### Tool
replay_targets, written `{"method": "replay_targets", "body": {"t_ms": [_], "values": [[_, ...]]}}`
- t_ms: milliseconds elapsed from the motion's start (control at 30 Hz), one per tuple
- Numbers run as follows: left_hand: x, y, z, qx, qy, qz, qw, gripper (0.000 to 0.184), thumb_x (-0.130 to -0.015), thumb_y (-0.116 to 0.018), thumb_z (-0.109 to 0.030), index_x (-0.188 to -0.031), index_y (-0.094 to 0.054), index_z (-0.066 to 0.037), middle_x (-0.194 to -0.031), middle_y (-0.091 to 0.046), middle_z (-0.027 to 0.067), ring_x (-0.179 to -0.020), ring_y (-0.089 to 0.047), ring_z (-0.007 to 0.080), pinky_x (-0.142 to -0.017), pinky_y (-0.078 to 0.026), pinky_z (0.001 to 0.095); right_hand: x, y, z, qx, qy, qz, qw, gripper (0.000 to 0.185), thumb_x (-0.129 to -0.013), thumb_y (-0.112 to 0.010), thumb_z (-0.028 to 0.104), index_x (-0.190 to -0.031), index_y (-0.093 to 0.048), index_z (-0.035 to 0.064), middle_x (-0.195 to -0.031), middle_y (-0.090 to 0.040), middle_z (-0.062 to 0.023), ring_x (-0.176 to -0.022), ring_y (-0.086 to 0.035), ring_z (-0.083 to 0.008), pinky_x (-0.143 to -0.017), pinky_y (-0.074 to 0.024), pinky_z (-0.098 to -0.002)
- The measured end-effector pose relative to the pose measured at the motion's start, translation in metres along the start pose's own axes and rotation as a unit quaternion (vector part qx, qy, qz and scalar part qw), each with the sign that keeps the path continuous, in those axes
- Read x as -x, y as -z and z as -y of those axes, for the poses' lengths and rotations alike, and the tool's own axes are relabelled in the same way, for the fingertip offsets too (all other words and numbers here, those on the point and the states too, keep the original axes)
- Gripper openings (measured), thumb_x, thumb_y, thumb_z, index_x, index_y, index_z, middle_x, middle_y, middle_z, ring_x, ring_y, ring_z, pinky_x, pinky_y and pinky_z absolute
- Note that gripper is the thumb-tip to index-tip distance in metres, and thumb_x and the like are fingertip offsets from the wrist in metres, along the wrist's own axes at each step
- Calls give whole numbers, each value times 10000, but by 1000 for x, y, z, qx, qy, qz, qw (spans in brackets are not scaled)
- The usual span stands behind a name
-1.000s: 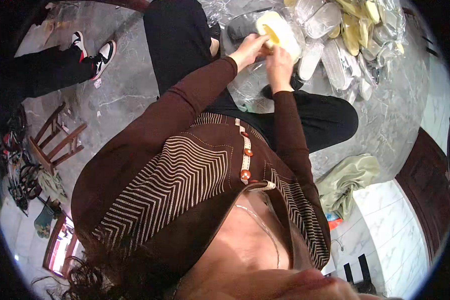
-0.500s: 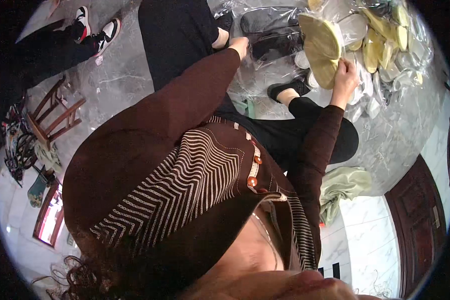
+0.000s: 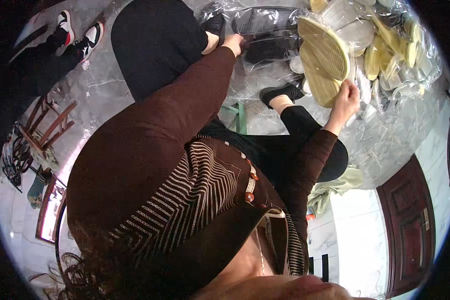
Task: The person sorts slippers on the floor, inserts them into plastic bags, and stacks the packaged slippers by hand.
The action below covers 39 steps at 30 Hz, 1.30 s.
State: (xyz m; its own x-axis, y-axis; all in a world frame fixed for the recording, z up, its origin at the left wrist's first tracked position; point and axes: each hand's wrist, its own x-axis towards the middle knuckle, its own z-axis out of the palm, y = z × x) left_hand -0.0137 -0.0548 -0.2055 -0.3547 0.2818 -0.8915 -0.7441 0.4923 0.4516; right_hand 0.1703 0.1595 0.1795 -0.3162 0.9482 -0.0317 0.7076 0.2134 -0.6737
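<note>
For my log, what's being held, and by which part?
The right hand holds the yellow slippers by their lower-right edge in view; whether the left hand holds anything can't be told.

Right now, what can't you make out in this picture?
All in the head view:
Left hand: its grip, too small to tell.
Green frame: shape, mostly hidden by sleeve and trousers.
Slipper pile: exact count, hidden by overlap and shiny wrapping.
Other person: upper body, cut off by the dark lens edge.

Glare bleaches the wall beside the door; fisheye distortion bends its outline; black vignetting lies beyond.
</note>
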Motion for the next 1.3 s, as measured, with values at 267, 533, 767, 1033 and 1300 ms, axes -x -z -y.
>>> {"method": "replay_targets", "body": {"t_ms": [267, 533, 767, 1033, 1300], "values": [[132, -45, -94, 53, -164, -169, 970, 166, -736, -555, -120, -775, -551, 41, -714, -592, 105, -577, -534, 214, -533, -406, 345, 9, -6, 11, -19, 54, -29, 998, 122, -776, -575, 69, -867, -617, -1, -747, -610, -43, -653, -530, -91, -625, -435, -217], [269, -59, -163, -81, -454, -103, 881, 148, -734, -588, -134, -769, -534, -1, -654, -565, 96, -596, -535, 173, -568, -434, 296, 43, -25, 34, -43, 163, -60, 984, 65, -780, -573, 53, -821, -610, 18, -714, -600, -61, -663, -545, -99, -620, -436, -229], [319, -39, -162, -182, -517, -1, 837, 141, -748, -587, -126, -755, -525, 1, -616, -539, 60, -576, -508, 118, -546, -423, 265, 96, -58, 65, -57, 196, -52, 978, 60, -761, -567, 70, -786, -584, 19, -758, -588, -127, -689, -558, -249, -633, -443, -333], [336, -25, -159, -246, -495, -4, 833, 156, -740, -593, -134, -756, -513, -1, -601, -529, 50, -548, -494, 104, -518, -415, 263, 116, -54, 75, -70, 193, 5, 979, 70, -741, -589, 82, -746, -574, 14, -719, -583, -139, -667, -565, -267, -603, -441, -344], [355, -22, -164, -253, -511, 17, 821, 149, -756, -581, -137, -762, -517, -3, -600, -540, 49, -543, -502, 93, -510, -417, 255, 123, -47, 90, -128, 167, -2, 978, 79, -736, -603, 84, -759, -587, 10, -682, -589, -139, -622, -573, -254, -580, -445, -319]]}}
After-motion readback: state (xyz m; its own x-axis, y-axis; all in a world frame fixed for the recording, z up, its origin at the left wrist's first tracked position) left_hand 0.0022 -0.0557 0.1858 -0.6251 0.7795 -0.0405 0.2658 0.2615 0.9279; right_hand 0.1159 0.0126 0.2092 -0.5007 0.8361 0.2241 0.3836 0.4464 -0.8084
